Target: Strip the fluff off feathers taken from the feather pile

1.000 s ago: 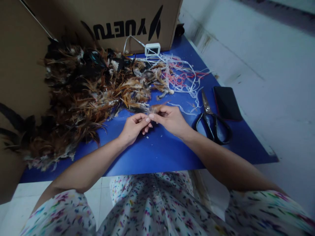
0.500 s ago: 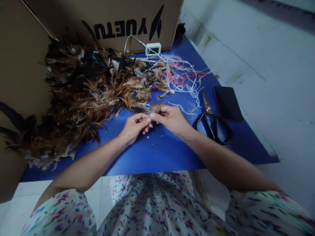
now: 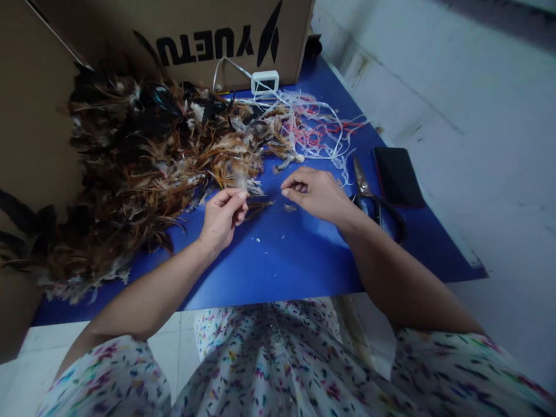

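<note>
My left hand (image 3: pixel 225 219) is closed in a pinch near the table's middle. A pale fluffy feather (image 3: pixel 240 178) sticks up from its fingertips, partly blurred against the pile behind. Apart from it, to the right, hovers my right hand (image 3: pixel 319 194), thumb and fingers drawn together with nothing visible between them. Below and between the hands, a thin brown feather (image 3: pixel 261 206) and a small bit of fluff (image 3: pixel 289 207) show over the blue tabletop (image 3: pixel 278 272). A big heap of brown, black and white feathers (image 3: pixel 174 153) spreads to the left and behind.
Black-handled scissors (image 3: pixel 363 184) lie partly hidden behind my right forearm, beside a dark phone (image 3: pixel 398 176). White and red strings (image 3: pixel 319 130) tangle behind my right hand. A small white device (image 3: pixel 264 83) stands before a cardboard box (image 3: pixel 286 52). A wall (image 3: pixel 478 145) borders the right.
My hands were together at a feather tuft; now they are apart, the left shifted left and the right moved right and up. A brown feather and fluff now show between them.
</note>
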The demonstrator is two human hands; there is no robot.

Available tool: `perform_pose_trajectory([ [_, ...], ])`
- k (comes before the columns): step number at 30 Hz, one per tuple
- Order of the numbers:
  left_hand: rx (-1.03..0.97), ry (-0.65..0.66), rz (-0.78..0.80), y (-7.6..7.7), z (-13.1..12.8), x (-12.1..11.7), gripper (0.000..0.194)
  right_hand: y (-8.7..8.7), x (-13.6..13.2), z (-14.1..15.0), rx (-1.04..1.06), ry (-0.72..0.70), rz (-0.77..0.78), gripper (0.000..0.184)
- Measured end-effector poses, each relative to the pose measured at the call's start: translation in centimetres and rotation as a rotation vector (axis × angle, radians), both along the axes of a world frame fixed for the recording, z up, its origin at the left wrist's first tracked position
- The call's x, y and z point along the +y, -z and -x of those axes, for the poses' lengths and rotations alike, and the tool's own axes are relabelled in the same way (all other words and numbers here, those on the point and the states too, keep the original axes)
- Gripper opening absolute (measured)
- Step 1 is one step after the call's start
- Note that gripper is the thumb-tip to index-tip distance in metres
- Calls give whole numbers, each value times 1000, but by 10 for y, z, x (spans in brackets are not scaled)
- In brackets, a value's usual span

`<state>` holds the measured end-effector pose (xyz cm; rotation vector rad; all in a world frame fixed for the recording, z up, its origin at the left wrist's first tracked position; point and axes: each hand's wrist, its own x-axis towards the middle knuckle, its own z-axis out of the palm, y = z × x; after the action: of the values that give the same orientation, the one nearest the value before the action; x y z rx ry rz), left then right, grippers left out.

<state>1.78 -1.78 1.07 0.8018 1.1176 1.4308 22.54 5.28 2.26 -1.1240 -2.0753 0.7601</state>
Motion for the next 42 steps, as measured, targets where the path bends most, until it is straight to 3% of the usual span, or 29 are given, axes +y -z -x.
perform_pose_trajectory([
  [8, -15, -77, -3, 1, 1, 2, 25, 15, -11, 19, -260, -205, -163, 10],
  [14, 2, -90, -7, 3, 2, 3, 22, 20, -13, 24, -416, -226, -205, 10],
  [21, -13, -107, -23, 3, 2, 3, 22, 17, -10, 21, -366, -264, -179, 7],
  [27, 3, -119, -20, 3, 3, 5, 23, 26, -11, 28, -416, -147, -287, 32],
  [32, 9, -129, -20, 3, 3, 5, 24, 27, -12, 32, -473, -167, -309, 23],
  [42, 2, -141, -29, 3, 5, 6, 24, 29, -9, 31, -361, -177, -280, 18],
])
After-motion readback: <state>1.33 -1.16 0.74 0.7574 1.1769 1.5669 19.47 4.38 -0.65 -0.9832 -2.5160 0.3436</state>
